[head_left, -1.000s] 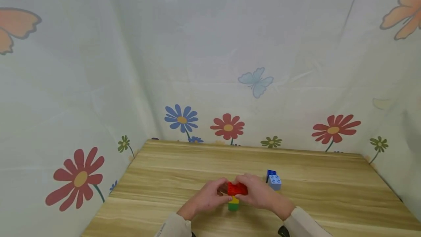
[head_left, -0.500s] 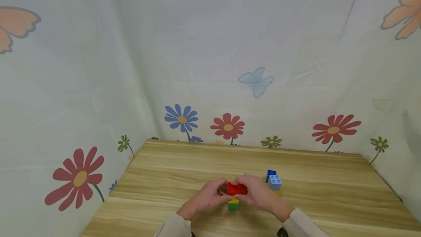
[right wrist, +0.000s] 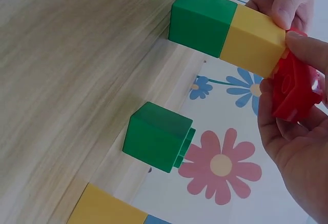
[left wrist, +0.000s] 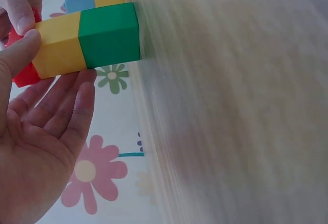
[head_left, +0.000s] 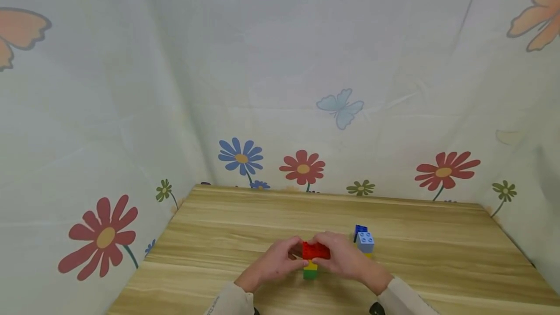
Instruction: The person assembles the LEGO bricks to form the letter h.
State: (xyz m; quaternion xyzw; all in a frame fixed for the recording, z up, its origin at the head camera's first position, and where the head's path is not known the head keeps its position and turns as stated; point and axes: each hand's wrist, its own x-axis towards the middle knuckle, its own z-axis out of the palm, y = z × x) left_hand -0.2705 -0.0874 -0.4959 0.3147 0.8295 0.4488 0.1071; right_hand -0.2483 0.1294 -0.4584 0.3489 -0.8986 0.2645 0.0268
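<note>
A small tower of toy building bricks stands on the table between the two hands: a green brick (left wrist: 110,37) at the bottom, a yellow brick (left wrist: 60,44) on it and a long red brick (head_left: 316,251) on top, jutting out to the right. My left hand (head_left: 276,259) pinches the red brick's left end, thumb in front near the yellow brick; its other fingers stretch behind the tower in the left wrist view. My right hand (head_left: 347,256) grips the red brick's overhanging right part, thumb on the near side and fingers behind.
To the right, a light blue brick (head_left: 365,241) sits on a yellow brick, with a dark blue brick (head_left: 360,229) behind. A separate green brick (right wrist: 156,137) stands beside the tower in the right wrist view. Flowered cloth (head_left: 271,111) hangs behind the wooden table (head_left: 245,213).
</note>
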